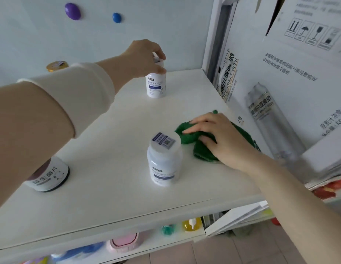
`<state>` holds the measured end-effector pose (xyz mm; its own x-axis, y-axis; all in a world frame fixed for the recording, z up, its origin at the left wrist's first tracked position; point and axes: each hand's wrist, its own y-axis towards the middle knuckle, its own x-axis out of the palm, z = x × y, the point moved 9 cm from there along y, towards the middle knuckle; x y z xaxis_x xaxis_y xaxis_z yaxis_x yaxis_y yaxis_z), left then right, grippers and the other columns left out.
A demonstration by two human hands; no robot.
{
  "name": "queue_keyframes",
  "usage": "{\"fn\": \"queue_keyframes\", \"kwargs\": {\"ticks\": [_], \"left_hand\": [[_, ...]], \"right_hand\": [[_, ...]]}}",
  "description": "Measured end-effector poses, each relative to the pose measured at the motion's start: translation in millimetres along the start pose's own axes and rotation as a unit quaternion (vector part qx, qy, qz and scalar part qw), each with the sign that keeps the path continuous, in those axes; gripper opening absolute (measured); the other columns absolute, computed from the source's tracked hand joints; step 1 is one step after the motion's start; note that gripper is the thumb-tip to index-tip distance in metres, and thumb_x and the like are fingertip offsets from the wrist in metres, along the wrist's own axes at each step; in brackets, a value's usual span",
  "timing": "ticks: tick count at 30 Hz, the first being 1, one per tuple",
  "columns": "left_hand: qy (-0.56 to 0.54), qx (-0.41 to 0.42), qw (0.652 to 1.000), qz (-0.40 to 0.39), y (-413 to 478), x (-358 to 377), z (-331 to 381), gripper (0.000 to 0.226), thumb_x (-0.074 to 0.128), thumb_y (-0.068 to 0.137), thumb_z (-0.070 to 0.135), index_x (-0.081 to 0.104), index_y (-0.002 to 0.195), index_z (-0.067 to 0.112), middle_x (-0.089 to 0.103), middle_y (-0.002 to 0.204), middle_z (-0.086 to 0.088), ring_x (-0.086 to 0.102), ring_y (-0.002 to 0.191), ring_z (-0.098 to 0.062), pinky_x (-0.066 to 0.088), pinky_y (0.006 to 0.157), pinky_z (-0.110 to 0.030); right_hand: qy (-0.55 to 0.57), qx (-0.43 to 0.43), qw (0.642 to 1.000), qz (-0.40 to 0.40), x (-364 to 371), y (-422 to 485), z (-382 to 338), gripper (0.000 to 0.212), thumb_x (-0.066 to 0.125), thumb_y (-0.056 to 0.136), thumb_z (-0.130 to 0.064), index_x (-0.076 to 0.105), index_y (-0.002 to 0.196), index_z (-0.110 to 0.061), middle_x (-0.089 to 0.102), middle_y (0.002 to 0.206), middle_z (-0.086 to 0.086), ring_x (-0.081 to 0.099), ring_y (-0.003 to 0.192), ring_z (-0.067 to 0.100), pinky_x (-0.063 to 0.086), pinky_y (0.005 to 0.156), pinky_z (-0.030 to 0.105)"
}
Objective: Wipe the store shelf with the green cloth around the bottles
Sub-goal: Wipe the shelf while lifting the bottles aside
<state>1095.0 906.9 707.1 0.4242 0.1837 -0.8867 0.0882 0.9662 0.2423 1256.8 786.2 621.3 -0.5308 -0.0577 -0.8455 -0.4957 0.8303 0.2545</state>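
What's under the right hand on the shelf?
The green cloth, bunched up on the white shelf. The right hand presses on it, so the cloth's middle is hidden, as is the shelf surface beneath. Only the cloth's edges show around the hand.

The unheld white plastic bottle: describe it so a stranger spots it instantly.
On the white shelf, find the crumpled green cloth under the right hand. The white plastic bottle stands just left of it. Unlike the rear white bottle in the left hand, no hand grips it.
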Motion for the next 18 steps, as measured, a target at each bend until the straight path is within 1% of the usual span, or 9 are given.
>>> {"fn": "queue_keyframes", "kwargs": {"ticks": [3,5,7,9,11,12,14,16,18], "left_hand": [[0.011,-0.010,1.000,0.007,-2.3,4.3,9.6,0.037,0.066,0.080,0.026,0.060,0.115,0.017,0.055,0.123,-0.008,0.050,0.112,-0.024,0.038,0.076,-0.027],[0.010,-0.026,1.000,0.007,-4.8,6.6,12.4,0.041,0.065,0.081,0.027,0.057,0.120,0.017,0.054,0.127,-0.007,0.049,0.116,-0.024,0.039,0.082,-0.028],[-0.005,-0.047,0.999,0.011,-12.9,4.1,16.2,0.047,0.063,0.084,0.029,0.050,0.128,0.019,0.052,0.130,-0.005,0.049,0.119,-0.021,0.039,0.088,-0.028],[-0.014,-0.040,0.999,0.033,-27.6,-9.0,29.0,0.050,0.060,0.085,0.034,0.046,0.131,0.022,0.050,0.133,-0.004,0.048,0.121,-0.022,0.039,0.093,-0.031],[-0.075,-0.016,0.996,0.044,-52.1,-24.5,46.1,0.041,0.058,0.085,0.039,0.050,0.124,0.029,0.055,0.126,0.002,0.053,0.113,-0.016,0.044,0.086,-0.029],[-0.114,0.002,0.993,0.034,-69.4,-30.0,55.3,0.033,0.058,0.085,0.040,0.054,0.117,0.034,0.059,0.118,0.009,0.057,0.106,-0.010,0.046,0.080,-0.024],[-0.168,0.055,0.984,-0.009,-113.4,-33.4,74.8,0.020,0.059,0.084,0.041,0.057,0.104,0.042,0.064,0.106,0.020,0.060,0.095,0.004,0.047,0.078,-0.012],[-0.205,0.090,0.974,-0.043,-159.0,-29.8,84.5,0.023,0.061,0.080,0.046,0.057,0.103,0.044,0.063,0.106,0.023,0.058,0.096,0.012,0.046,0.081,-0.005],[-0.224,0.080,0.970,-0.057,-193.3,-21.4,81.8,0.036,0.058,0.070,0.055,0.052,0.105,0.047,0.060,0.113,0.025,0.055,0.104,0.012,0.046,0.085,-0.007]], "right_hand": [[0.008,-0.012,1.000,-0.014,-7.6,-57.9,-14.2,0.032,0.055,0.084,-0.010,0.066,0.102,-0.033,0.054,0.110,-0.016,0.042,0.105,0.002,0.030,0.096,0.024],[0.004,-0.016,1.000,-0.003,-11.9,-86.2,-23.7,0.030,0.053,0.081,-0.013,0.067,0.098,-0.034,0.057,0.106,-0.017,0.043,0.102,-0.001,0.030,0.093,0.021],[-0.011,-0.024,0.999,0.030,-16.5,-108.6,-34.3,0.029,0.050,0.079,-0.014,0.069,0.094,-0.031,0.061,0.100,-0.013,0.045,0.096,0.001,0.035,0.087,0.022],[-0.042,-0.041,0.997,0.054,-19.7,-124.1,-46.1,0.031,0.045,0.078,-0.015,0.071,0.090,-0.028,0.064,0.096,-0.009,0.049,0.088,0.006,0.042,0.075,0.026],[-0.088,-0.066,0.991,0.072,-22.8,-133.4,-56.1,0.032,0.044,0.076,-0.015,0.071,0.089,-0.025,0.066,0.091,-0.006,0.056,0.080,0.013,0.048,0.065,0.030],[-0.104,-0.073,0.989,0.081,-24.6,-137.1,-59.3,0.030,0.047,0.076,-0.014,0.072,0.088,-0.024,0.066,0.089,-0.004,0.058,0.075,0.017,0.050,0.061,0.031],[-0.112,-0.076,0.986,0.097,-27.3,-142.6,-61.7,0.026,0.059,0.075,-0.006,0.071,0.089,-0.024,0.066,0.087,-0.003,0.059,0.071,0.019,0.051,0.058,0.032],[-0.096,-0.060,0.989,0.092,-26.0,-145.7,-58.4,0.035,0.071,0.068,0.002,0.071,0.090,-0.025,0.065,0.088,-0.004,0.057,0.072,0.018,0.050,0.061,0.028],[-0.056,-0.037,0.995,0.080,-22.6,-149.1,-52.3,0.039,0.073,0.068,0.004,0.070,0.092,-0.026,0.063,0.090,-0.006,0.055,0.077,0.016,0.046,0.066,0.022]]}}
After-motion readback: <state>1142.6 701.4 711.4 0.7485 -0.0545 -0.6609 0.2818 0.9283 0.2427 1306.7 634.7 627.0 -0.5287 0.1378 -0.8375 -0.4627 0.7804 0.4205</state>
